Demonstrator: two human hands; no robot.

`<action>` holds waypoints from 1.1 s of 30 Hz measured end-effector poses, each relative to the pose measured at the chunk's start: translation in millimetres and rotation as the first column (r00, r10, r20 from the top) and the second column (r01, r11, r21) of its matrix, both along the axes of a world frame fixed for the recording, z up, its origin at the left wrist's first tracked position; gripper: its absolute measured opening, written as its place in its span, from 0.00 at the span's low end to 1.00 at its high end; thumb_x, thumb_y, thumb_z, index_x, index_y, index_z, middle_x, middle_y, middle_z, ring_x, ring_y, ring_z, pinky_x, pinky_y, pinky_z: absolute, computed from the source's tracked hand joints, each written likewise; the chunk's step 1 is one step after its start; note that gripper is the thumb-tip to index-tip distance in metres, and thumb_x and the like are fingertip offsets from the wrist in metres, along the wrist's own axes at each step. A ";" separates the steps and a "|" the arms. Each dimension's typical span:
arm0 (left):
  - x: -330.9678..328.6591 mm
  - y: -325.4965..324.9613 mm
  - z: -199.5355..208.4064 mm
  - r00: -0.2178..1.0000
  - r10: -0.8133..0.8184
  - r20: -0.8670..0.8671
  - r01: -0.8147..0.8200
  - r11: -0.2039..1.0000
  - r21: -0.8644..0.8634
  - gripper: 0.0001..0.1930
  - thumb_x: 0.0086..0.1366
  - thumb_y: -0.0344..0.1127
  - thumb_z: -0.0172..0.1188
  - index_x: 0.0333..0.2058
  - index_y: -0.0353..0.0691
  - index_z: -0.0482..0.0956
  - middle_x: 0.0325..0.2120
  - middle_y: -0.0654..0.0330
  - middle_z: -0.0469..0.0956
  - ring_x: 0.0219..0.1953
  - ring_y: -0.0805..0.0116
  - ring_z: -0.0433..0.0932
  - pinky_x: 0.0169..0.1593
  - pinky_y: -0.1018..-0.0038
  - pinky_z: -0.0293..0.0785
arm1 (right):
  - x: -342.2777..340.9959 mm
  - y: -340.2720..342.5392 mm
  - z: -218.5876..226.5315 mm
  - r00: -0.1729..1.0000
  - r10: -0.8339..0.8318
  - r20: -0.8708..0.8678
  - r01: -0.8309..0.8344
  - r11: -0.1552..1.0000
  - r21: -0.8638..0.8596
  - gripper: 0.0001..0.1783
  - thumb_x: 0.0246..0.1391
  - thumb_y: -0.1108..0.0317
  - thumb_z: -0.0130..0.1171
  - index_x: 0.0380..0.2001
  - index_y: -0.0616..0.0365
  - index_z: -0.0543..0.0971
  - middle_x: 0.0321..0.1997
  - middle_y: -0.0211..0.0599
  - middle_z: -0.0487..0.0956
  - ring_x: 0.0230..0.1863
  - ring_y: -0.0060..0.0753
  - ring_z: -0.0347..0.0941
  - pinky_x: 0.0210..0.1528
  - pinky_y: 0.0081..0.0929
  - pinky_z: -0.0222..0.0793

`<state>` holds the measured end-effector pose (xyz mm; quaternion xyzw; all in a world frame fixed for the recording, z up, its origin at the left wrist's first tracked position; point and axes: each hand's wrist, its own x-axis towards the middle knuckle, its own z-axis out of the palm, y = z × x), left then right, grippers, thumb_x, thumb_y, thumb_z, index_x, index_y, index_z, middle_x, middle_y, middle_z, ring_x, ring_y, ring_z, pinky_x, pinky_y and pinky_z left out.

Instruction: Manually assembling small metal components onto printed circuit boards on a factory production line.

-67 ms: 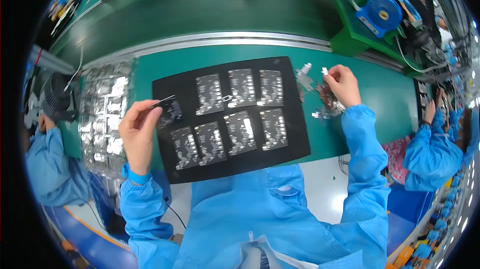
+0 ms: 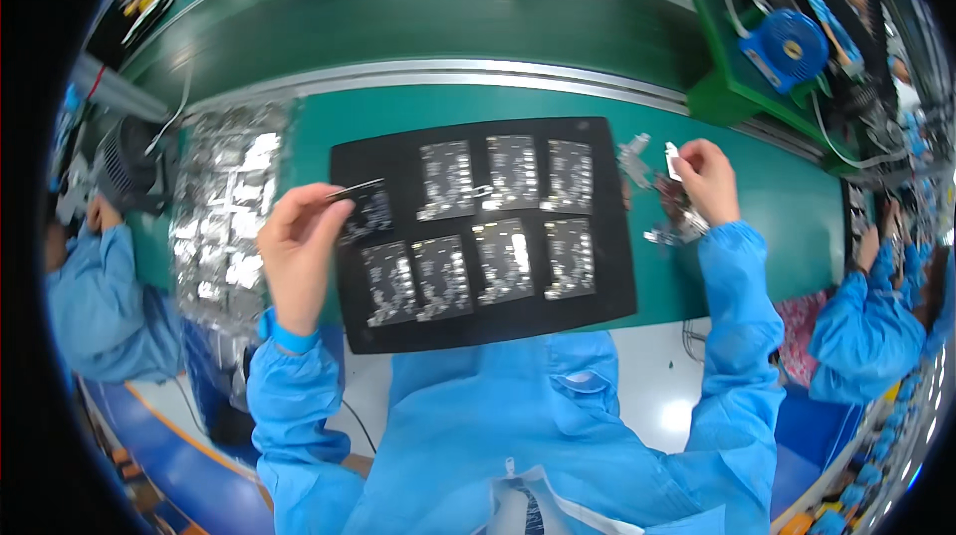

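Observation:
My left hand (image 2: 304, 246) pinches a dark circuit board (image 2: 368, 214) by its upper left corner, over the left part of a black mat (image 2: 617, 276). The board looks tilted, with its top edge a thin bright line. Several similar circuit boards (image 2: 513, 172) lie in two rows on the mat. A small silver clip-like piece (image 2: 482, 191) sits between two boards of the far row. Right of the mat, my right hand (image 2: 711, 182) holds a small bright metallic piece (image 2: 673, 161) between thumb and fingers. Loose silvery parts (image 2: 677, 226) lie beneath that hand.
Clear plastic trays of shiny parts (image 2: 224, 216) stand left of the mat. Behind the green table (image 2: 438, 107) runs a metal rail (image 2: 428, 73). A blue fan (image 2: 787, 49) is at the far right, a dark fan (image 2: 129, 167) at the left. Co-workers sit at both sides.
The whole view has shifted, so the mat and both hands appear farther right. The bright piece in my right hand shows more of its length. Both hands keep their holds.

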<state>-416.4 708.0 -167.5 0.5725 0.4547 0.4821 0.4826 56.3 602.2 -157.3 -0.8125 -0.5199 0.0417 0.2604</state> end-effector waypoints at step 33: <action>3.2 -7.6 11.7 0.956 -0.021 -0.293 0.252 0.571 0.781 0.12 0.42 0.17 0.69 0.29 0.32 0.81 0.33 0.54 0.83 0.36 0.56 0.84 0.37 0.69 0.83 | -251.1 77.0 58.5 0.388 0.776 -0.496 -0.776 0.566 0.279 0.06 0.53 0.79 0.63 0.36 0.61 0.82 0.34 0.36 0.80 0.37 0.32 0.75 0.41 0.27 0.71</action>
